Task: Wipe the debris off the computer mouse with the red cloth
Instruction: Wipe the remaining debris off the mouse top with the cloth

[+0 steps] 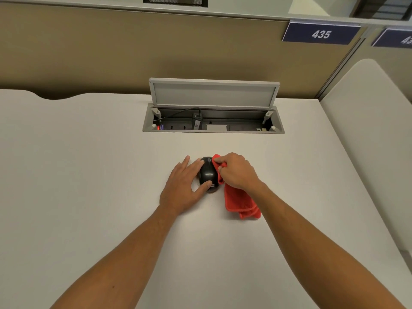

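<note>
Right hand (237, 171) grips cloth (239, 200) against mouse (207, 172) right flank; left hand (186, 186) braces mouse, long axis near-far.

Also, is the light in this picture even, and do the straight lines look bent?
Head view: soft, even light, only faint shadows under the hands and the red cloth; a small glare spot on the black mouse; wide-angle bending curves the desk edges and partition.

Even bright light, wide-angle edge distortion
</note>
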Demonstrator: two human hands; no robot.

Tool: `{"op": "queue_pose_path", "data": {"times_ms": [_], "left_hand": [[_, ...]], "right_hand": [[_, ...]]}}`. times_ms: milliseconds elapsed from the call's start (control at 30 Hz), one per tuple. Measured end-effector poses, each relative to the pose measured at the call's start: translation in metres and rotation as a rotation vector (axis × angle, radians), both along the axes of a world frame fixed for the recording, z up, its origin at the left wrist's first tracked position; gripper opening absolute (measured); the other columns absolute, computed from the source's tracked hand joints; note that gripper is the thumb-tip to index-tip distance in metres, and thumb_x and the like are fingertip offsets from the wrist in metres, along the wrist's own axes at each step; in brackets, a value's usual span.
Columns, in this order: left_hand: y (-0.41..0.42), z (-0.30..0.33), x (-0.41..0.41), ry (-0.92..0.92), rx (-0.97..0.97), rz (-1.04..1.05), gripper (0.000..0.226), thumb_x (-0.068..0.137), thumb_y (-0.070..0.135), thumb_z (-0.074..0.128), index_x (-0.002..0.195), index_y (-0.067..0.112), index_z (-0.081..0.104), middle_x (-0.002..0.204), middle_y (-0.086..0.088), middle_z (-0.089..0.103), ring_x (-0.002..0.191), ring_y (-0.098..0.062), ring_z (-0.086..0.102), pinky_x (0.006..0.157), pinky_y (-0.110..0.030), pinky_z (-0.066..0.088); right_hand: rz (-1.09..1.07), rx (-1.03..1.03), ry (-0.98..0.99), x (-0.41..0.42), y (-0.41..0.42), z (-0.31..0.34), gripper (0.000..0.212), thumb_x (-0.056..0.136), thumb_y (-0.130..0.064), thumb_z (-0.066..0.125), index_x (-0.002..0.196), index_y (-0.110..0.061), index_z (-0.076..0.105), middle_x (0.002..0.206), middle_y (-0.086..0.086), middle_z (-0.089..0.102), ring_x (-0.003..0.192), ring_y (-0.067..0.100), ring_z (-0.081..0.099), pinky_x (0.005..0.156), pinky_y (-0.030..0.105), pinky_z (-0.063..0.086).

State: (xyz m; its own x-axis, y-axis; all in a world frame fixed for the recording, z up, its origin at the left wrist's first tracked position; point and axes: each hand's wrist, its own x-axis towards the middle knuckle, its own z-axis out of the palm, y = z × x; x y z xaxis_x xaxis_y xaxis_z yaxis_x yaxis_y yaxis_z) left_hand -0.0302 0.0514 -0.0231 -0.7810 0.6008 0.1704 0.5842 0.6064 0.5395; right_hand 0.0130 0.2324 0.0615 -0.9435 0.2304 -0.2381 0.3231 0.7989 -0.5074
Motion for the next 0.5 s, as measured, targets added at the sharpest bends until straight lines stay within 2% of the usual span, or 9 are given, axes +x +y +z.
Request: {"op": "queue_pose_path", "data": {"times_ms": [67,167,267,333,367,433,467,500], "left_hand": [[0.0,0.0,0.0,0.008,0.0,0.004,0.069,0.092,0.067,0.042,0.149,0.03,0.035,0.155,0.009,0.039,0.151,-0.015,0.015,0.121,-0.036,0.013],[0.0,0.0,0.0,0.013,-0.002,0.005,0.07,0.091,0.068,0.041,0.149,0.029,0.036,0.154,0.009,0.04,0.151,-0.015,0.016,0.121,-0.038,0.016],[0.0,0.0,0.001,0.022,-0.001,0.003,0.07,0.091,0.068,0.041,0.149,0.028,0.037,0.154,0.009,0.04,0.151,-0.016,0.017,0.121,-0.038,0.016],[0.0,0.0,0.001,0.022,-0.002,0.001,0.071,0.091,0.069,0.04,0.149,0.029,0.036,0.154,0.009,0.04,0.15,-0.017,0.017,0.121,-0.038,0.016],[-0.001,0.0,0.001,0.022,-0.008,0.0,0.071,0.091,0.07,0.039,0.15,0.029,0.035,0.155,0.009,0.04,0.151,-0.016,0.017,0.121,-0.038,0.016],[-0.001,-0.001,0.0,0.025,-0.022,0.001,0.073,0.091,0.072,0.036,0.15,0.03,0.033,0.155,0.008,0.039,0.151,-0.016,0.016,0.121,-0.037,0.015],[-0.001,-0.001,0.0,0.029,-0.027,0.003,0.074,0.091,0.073,0.035,0.15,0.03,0.033,0.155,0.008,0.039,0.15,-0.016,0.016,0.12,-0.037,0.014],[0.0,-0.001,0.0,0.033,-0.03,0.004,0.074,0.091,0.073,0.034,0.15,0.03,0.033,0.155,0.008,0.039,0.15,-0.016,0.017,0.12,-0.036,0.014]], "right_hand": [[-0.029,-0.034,0.01,0.009,-0.002,0.001,0.032,0.085,-0.013,0.048,0.106,-0.02,0.071,0.103,0.006,0.068,0.087,0.027,0.06,0.068,0.033,0.043],[-0.086,-0.101,0.024,0.025,-0.008,0.004,0.036,0.083,-0.013,0.049,0.109,-0.023,0.071,0.09,0.004,0.071,0.083,0.025,0.063,0.074,0.035,0.05],[-0.139,-0.196,0.035,0.039,-0.017,0.006,0.028,0.081,-0.011,0.047,0.096,-0.015,0.07,0.073,-0.001,0.071,0.073,0.02,0.067,0.077,0.039,0.055],[-0.169,-0.273,0.048,0.047,-0.021,0.007,0.026,0.081,-0.01,0.047,0.093,-0.015,0.069,0.069,-0.003,0.071,0.068,0.016,0.068,0.075,0.038,0.055],[-0.186,-0.305,0.055,0.05,-0.023,0.007,0.025,0.082,-0.01,0.047,0.092,-0.016,0.069,0.068,-0.007,0.07,0.066,0.01,0.068,0.073,0.034,0.055],[-0.234,-0.373,0.069,0.058,-0.025,0.005,0.025,0.084,-0.009,0.048,0.092,-0.017,0.071,0.06,-0.021,0.065,0.06,-0.007,0.064,0.062,0.014,0.048],[-0.263,-0.416,0.068,0.061,-0.026,0.004,0.026,0.086,-0.008,0.05,0.094,-0.019,0.072,0.055,-0.029,0.06,0.059,-0.016,0.06,0.056,0.004,0.041],[-0.29,-0.464,0.059,0.065,-0.026,0.003,0.029,0.086,-0.008,0.051,0.102,-0.019,0.073,0.053,-0.034,0.057,0.06,-0.021,0.057,0.053,0.0,0.038]]}}
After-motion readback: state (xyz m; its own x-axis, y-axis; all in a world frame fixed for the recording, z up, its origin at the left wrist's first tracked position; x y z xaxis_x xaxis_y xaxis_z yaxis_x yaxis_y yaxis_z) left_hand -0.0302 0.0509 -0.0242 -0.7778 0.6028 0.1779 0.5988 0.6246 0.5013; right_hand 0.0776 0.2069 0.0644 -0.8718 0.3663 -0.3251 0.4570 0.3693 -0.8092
